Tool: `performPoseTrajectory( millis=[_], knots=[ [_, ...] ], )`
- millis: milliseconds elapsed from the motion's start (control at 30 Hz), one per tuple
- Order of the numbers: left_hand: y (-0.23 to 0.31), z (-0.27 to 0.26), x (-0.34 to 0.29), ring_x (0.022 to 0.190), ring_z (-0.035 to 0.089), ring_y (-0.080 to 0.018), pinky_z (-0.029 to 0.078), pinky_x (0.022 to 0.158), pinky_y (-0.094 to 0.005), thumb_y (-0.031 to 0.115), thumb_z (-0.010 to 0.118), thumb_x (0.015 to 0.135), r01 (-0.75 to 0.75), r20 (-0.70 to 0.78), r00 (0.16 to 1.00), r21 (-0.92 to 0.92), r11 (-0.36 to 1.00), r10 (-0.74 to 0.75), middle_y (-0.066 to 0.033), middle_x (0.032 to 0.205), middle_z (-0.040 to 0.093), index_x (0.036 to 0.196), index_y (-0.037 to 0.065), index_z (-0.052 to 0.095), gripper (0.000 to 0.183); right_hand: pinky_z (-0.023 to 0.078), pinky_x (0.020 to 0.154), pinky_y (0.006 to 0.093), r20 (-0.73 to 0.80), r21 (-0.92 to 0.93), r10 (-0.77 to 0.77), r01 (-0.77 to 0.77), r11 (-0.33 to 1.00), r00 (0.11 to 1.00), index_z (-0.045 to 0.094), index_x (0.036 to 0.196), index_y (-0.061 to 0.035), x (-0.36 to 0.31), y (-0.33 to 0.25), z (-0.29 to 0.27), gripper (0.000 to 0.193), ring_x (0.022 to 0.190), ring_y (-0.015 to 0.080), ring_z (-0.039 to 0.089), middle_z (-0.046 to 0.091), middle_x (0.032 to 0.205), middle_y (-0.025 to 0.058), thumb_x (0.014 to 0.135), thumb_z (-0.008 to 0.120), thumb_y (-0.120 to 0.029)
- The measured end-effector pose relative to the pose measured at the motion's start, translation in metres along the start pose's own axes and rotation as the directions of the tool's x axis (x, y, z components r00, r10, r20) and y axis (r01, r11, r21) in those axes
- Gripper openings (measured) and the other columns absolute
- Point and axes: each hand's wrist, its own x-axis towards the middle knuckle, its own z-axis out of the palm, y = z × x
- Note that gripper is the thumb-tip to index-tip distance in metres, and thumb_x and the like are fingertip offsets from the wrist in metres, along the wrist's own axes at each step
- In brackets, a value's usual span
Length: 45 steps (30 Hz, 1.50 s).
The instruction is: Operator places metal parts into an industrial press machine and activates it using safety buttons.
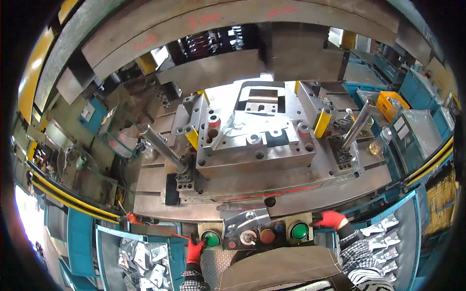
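Press bed (194, 209) beyond; left hand (195, 251) beside green button (212, 239), right hand (332, 220) by panel (301, 218); cannot tell either's grip.

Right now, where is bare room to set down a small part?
The press bed has bare patches left of the black block and right of the right guide post's base. Crowded: the control panel, with buttons, a metal plate, the left hand and right hand; also the left bin, heaped with metal pieces.

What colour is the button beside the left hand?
The button is green, clearest in the head view.
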Motion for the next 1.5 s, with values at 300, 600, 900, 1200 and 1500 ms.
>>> performPoseTrajectory(
  millis=[300,600,900,1200,1500],
  knots=[
    [-0.048,0.010,0.021,0.119,0.064,-0.0273,0.056,0.099,-0.0390,0.004,0.086,0.080,-0.132,0.003,0.991,0.131,0.982,0.133,-0.0161,0.137,0.062,0.150,-0.005,0.042,0.083,0.045,0.112,0.0473,-0.372,0.372,0.295,-0.150,0.916,0.880,0.039,0.153,-0.0005,0.016,0.080,0.202,0.104,0.135,0.0406,0.053,0.056,0.144,0.0245,0.073,0.093,-0.040],
    [-0.049,0.022,0.011,0.110,0.066,-0.0233,0.058,0.093,-0.0369,0.007,0.091,0.076,-0.196,-0.060,0.978,0.054,0.979,0.199,-0.0131,0.129,0.068,0.148,-0.002,0.048,0.084,0.047,0.109,0.0495,-0.292,0.427,0.404,-0.259,0.866,0.867,0.038,0.153,0.0011,0.010,0.056,0.176,0.108,0.131,0.0434,0.055,0.057,0.140,0.0290,0.071,0.091,-0.045],
    [-0.037,0.019,0.008,0.114,0.065,-0.0254,0.057,0.095,-0.0374,0.011,0.093,0.074,-0.193,-0.020,0.981,0.044,0.980,0.194,-0.0143,0.132,0.065,0.146,-0.006,0.048,0.087,0.047,0.109,0.0491,-0.341,0.397,0.378,-0.233,0.888,0.861,0.042,0.150,-0.0006,0.012,0.060,0.184,0.103,0.132,0.0428,0.055,0.058,0.139,0.0270,0.071,0.092,-0.043],
    [-0.042,0.020,0.013,0.115,0.064,-0.0254,0.055,0.097,-0.0384,0.013,0.094,0.072,-0.166,-0.047,0.984,0.083,0.983,0.171,-0.0152,0.132,0.065,0.147,-0.005,0.047,0.090,0.050,0.103,0.0519,-0.380,0.348,0.357,-0.226,0.910,0.853,0.037,0.151,0.0051,0.008,0.063,0.185,0.114,0.126,0.0463,0.058,0.059,0.133,0.0325,0.069,0.090,-0.054],
    [-0.038,0.007,0.014,0.115,0.065,-0.0268,0.054,0.099,-0.0397,0.030,0.094,0.074,-0.063,0.106,0.994,0.218,0.974,0.040,-0.0164,0.127,0.069,0.140,-0.003,0.055,0.084,0.050,0.104,0.0504,-0.335,0.427,0.296,-0.136,0.894,0.894,0.046,0.146,0.0017,0.004,0.051,0.163,0.103,0.124,0.0431,0.060,0.061,0.136,0.0261,0.073,0.089,-0.055]
  ],
)
